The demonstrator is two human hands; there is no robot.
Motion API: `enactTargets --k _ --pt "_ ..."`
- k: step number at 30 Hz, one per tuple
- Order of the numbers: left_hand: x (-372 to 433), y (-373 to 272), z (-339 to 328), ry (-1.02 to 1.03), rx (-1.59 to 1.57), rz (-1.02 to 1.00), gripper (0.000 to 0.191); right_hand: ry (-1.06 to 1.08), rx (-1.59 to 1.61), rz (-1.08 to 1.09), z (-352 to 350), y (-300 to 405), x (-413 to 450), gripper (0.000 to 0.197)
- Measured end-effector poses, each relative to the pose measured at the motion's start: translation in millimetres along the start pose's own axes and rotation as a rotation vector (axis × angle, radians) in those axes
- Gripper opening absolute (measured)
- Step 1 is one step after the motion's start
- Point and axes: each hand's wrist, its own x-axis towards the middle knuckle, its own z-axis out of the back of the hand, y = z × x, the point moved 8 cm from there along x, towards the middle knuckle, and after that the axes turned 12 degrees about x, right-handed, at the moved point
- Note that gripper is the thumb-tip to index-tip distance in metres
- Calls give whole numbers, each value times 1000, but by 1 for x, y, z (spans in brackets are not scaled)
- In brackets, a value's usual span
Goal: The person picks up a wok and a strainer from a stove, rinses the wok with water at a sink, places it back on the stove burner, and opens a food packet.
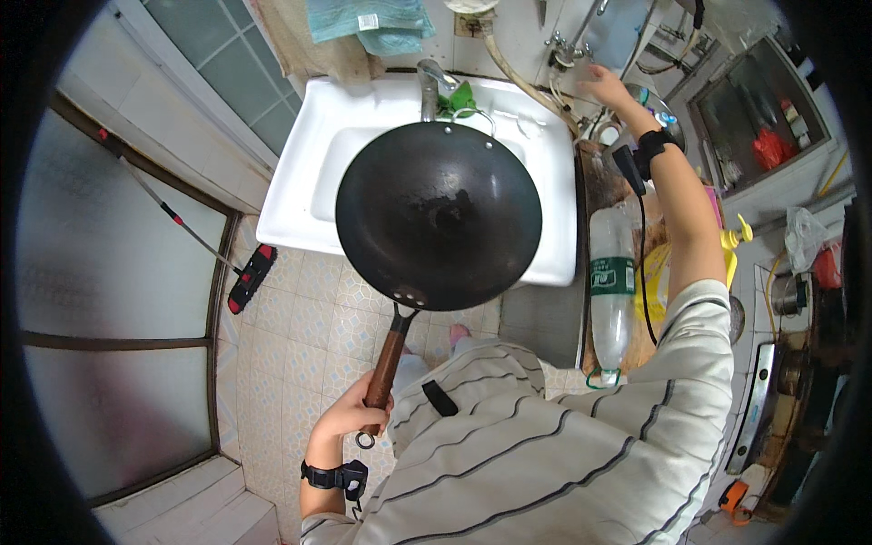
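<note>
A black wok is held over the white ceramic sink, its wooden handle pointing back towards my body. My left hand is closed around that handle, near the metal hanging ring. My right hand is stretched out to the upper right, beside the wall taps; its fingers look partly spread and nothing shows in them. Behind the wok stands the sink faucet, with green leaves next to it. The wok hides much of the basin.
A large plastic bottle lies on the counter right of the sink, beside a yellow container. A cable hangs from my right wristband. Towels hang above the sink. On the left, a floor brush leans against frosted doors.
</note>
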Motion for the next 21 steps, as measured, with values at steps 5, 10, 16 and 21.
enactTargets --k 5,10,16,21 --pt "-1 3 4 32 31 1 55 -234 102 -117 13 -29 78 70" --pt "-2 6 1 29 31 5 60 -138 252 -309 -8 -28 99 66" --pt "2 9 -2 79 68 19 63 -270 561 -275 -13 -26 94 33" --pt "4 -4 0 106 46 -13 62 -174 662 -215 -8 -11 75 42"
